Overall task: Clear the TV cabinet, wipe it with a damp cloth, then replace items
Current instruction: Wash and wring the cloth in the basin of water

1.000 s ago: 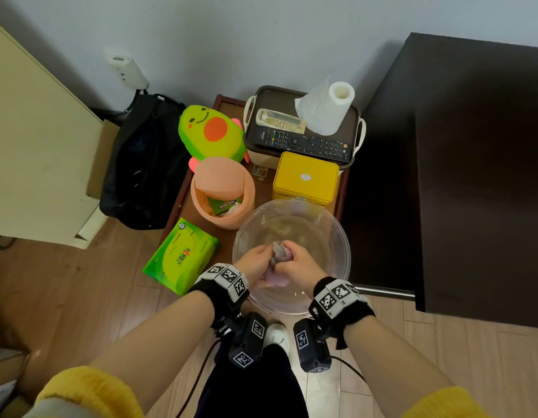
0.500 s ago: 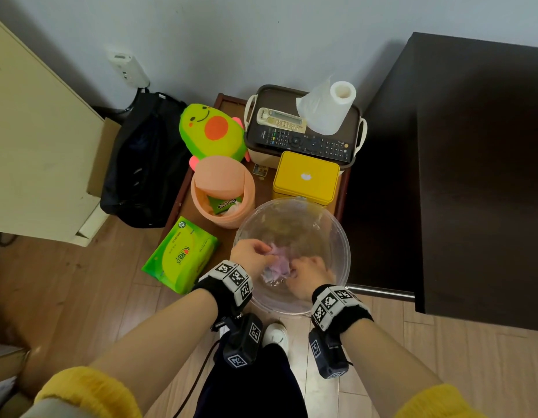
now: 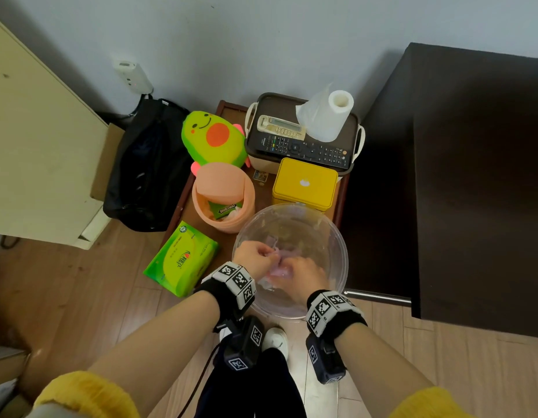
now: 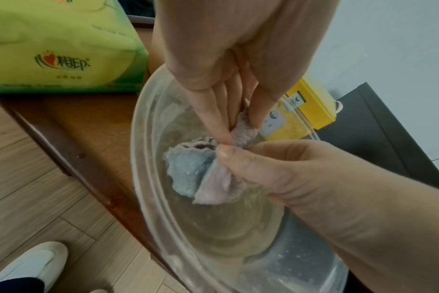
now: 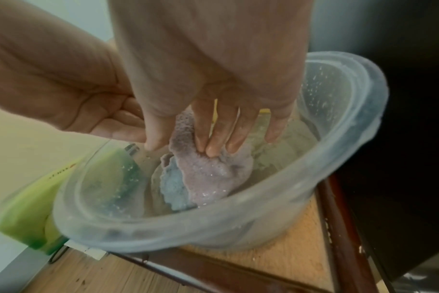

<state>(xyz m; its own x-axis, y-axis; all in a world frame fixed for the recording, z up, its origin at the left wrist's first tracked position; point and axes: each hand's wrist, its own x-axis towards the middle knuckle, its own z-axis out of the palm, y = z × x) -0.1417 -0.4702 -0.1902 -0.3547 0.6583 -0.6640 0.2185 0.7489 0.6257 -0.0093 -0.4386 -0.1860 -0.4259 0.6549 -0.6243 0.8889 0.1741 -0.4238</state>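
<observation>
Both wrist views show cloth (image 4: 208,174) blue underside; head hides it.

Yellow sleeves (image 3: 90,390) are pushed up both forearms. Black wristbands (image 3: 228,292) carry white blocks with square black codes, dark cameras (image 3: 243,346) beneath. Dark trousers (image 3: 255,393), white shoe (image 3: 275,340).

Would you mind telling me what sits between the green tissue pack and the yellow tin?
In the head view, the peach bin stands between the tissue pack and the yellow tin.
</observation>
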